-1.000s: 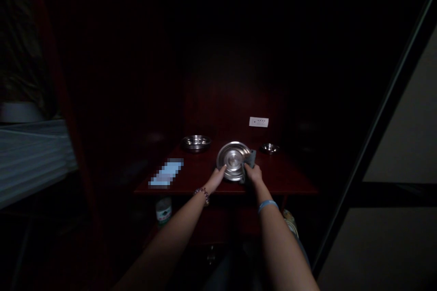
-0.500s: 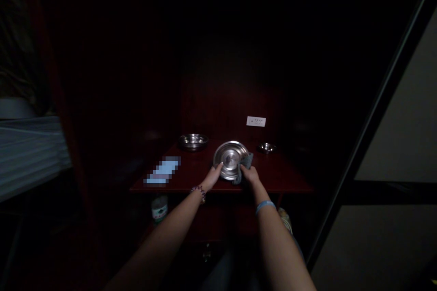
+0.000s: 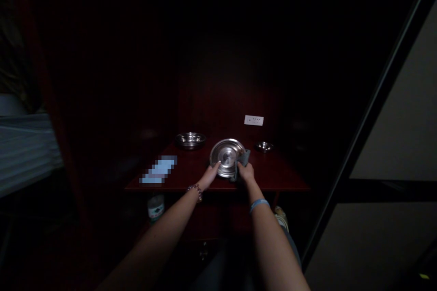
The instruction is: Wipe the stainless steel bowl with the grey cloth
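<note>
A round, shiny metal plate point(image 3: 226, 154) is held tilted above the front half of a dark red tabletop point(image 3: 273, 177). My left hand point(image 3: 209, 177) grips its lower left rim, thumb on the inner face. With my right hand point(image 3: 246, 173) I hold a grey cloth point(image 3: 243, 158) pressed on the plate's right side. Further back on the left stand stacked metal plates point(image 3: 190, 141), and a small metal dish point(image 3: 264, 147) sits at the back right.
A blurred light-blue flat item point(image 3: 160, 170) lies at the tabletop's front left. Below the top, a bottle point(image 3: 156, 208) stands at left. A white socket panel point(image 3: 254, 120) is on the back wall. Pale panels point(image 3: 392, 236) rise at right.
The whole view has shifted slightly, moving everything a little left in the picture. My right hand and the cloth have moved slightly inward over the plate; both grips remain.
</note>
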Tool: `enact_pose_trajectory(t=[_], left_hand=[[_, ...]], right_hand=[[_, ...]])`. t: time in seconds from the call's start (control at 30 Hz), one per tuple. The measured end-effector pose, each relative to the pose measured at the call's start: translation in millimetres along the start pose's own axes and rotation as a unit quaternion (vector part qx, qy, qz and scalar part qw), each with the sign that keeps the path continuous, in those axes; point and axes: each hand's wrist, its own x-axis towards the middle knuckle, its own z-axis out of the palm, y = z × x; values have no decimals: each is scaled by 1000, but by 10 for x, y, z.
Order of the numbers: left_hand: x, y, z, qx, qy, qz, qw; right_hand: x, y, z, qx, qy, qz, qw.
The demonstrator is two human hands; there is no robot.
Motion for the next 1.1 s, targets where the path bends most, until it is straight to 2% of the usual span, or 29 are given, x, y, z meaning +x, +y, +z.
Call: enact_pose_trajectory(t=[0.27,0.47,0.6,0.73,0.83,1.1], left_hand=[[-54,28,0,13,-27,17,999],[-82,57,-24,92,-72,-1,993],[-54,25,-3,126,-51,8,991],[-33,-8,26,85,-49,43,994],[-65,31,36,43,-25,39,998],[-146,148,55,-51,70,-14,996]], right_hand=[[-6,-16,-100,-17,35,-1,999],[-1,-3,-289,-111,69,1,991],[-70,-89,-316,-159,77,-17,984],[-118,-154,-286,-171,70,-26,982],[-110,-166,-247,-152,65,-26,986],[-84,-140,109,-35,-1,-19,999]])
